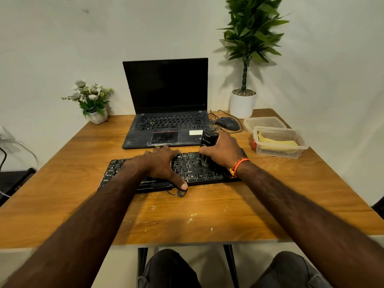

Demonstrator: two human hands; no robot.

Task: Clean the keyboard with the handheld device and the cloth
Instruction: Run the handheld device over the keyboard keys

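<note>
Midway, seemingly: right hand (223,151) fingers grip the handheld device (208,142) on the dusty keyboard (193,169), left hand (164,163) fingers spread flat steadying it; yellow cloth (278,143) beyond sits unused in its container

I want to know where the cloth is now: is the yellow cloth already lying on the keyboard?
No, the yellow cloth lies inside the clear container to the right of the keyboard.

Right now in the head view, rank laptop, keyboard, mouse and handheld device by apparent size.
1. Laptop
2. Keyboard, partly hidden under both hands
3. and 4. Mouse and handheld device: look alike; the right hand hides much of the device, so no ranking.
</note>
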